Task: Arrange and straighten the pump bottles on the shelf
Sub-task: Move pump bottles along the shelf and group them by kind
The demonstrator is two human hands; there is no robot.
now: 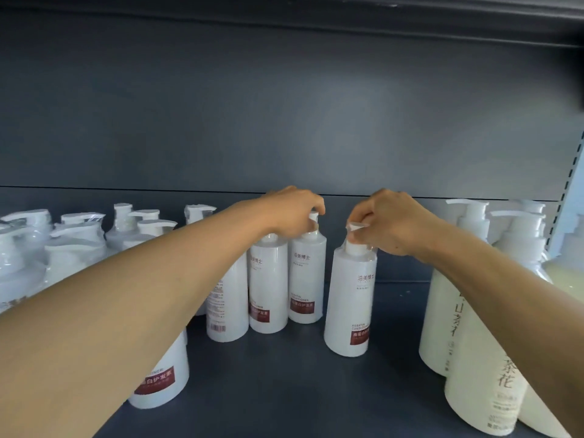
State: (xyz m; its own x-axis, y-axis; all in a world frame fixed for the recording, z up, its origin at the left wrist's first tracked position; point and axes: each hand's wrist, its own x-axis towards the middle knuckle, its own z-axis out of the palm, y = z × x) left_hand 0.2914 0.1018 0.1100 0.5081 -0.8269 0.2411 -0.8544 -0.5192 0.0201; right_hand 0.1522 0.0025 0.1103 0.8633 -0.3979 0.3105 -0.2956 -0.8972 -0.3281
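Note:
Several white pump bottles with red labels stand on a dark grey shelf [284, 390]. My left hand [292, 213] reaches over the middle group and pinches the pump head of the rear white bottle [306, 279]. My right hand [390, 226] pinches the pump head of a separate white bottle [350, 305], which stands apart to the right and leans slightly. Two more white bottles [268, 286] stand left of the one in my left hand. Another red-labelled bottle [161, 380] shows under my left forearm.
Wrapped clear pump bottles [76, 245] crowd the left side. Tall cream-coloured bottles [480, 358] with dark lettering fill the right, under my right forearm. The shelf's back panel [284, 121] rises behind. A slotted upright [568, 191] stands at the right edge.

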